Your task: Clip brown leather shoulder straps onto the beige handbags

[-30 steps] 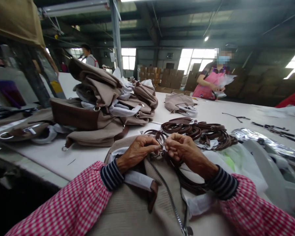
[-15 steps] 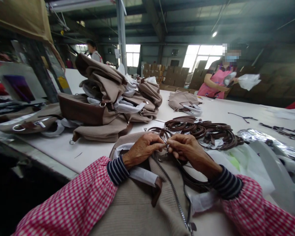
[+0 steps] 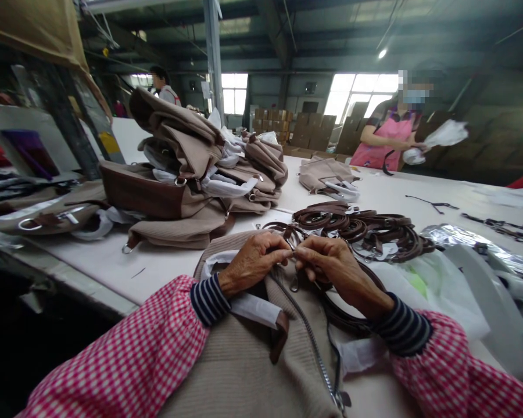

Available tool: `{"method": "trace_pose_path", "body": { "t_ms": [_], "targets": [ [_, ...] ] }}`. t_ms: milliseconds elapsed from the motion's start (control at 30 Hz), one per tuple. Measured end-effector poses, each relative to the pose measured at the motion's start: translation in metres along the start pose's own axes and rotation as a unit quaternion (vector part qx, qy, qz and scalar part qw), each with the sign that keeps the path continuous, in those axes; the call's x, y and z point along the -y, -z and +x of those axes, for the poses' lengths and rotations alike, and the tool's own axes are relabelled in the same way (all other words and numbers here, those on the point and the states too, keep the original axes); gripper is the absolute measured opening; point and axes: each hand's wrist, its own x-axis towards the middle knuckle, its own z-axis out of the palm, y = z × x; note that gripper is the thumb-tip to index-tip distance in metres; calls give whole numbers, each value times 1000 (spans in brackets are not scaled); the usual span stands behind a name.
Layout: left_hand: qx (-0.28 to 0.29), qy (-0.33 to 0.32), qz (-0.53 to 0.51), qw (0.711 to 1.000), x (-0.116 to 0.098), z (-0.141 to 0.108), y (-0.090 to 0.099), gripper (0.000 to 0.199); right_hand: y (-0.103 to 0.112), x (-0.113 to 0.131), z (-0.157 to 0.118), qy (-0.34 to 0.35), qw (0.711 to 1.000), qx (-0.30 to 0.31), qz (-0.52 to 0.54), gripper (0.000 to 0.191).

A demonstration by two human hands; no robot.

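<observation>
A taupe ribbed bag [image 3: 244, 366] lies in front of me, its zipper [image 3: 307, 331] running down the right side and a paper-wrapped handle [image 3: 255, 309] across it. Over the bag's far end my left hand [image 3: 255, 261] pinches with thumb and forefinger at a small metal piece. My right hand [image 3: 331, 267] meets it fingertip to fingertip, also pinching; what exactly lies between the fingers is too small to tell. A small metal clasp [image 3: 294, 284] hangs just below the fingers. Brown coiled straps [image 3: 353, 226] lie beyond my right hand.
Taupe bags [image 3: 192, 168] are piled at the left, with one flat bag [image 3: 326, 176] farther back. Plastic wrapping [image 3: 436, 284] and silvery film lie at the right. Across the table, a person in a pink apron [image 3: 383, 145] handles white wrapping; another person stands far left.
Both my hands stay together over the bag, with small finger shifts. The metal clasp now hangs visibly below them. The person across the table has raised the white wrapping.
</observation>
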Motion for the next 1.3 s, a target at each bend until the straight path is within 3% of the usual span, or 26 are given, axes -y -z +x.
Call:
{"method": "trace_pose_path", "body": {
  "t_ms": [367, 500, 733, 1000, 1300],
  "targets": [
    [0, -4, 30, 1000, -3, -1, 0, 16, -3, -2, -1, -8, 1000, -17, 16, 36],
    [-1, -6, 40, 999, -2, -2, -2, 15, -5, -4, -1, 20, 1000, -14, -7, 35],
    [-7, 6, 48, 999, -2, -4, -4, 16, -11, -7, -4, 94, 983, -61, -147, 29],
    [-9, 11, 76, 997, -5, -5, -7, 13, -19, -17, -6, 140, 966, -127, -177, 31],
    [5, 13, 86, 996, 1, -6, -9, 13, -20, -23, -1, 171, 956, -119, -208, 37]
  ]
}}
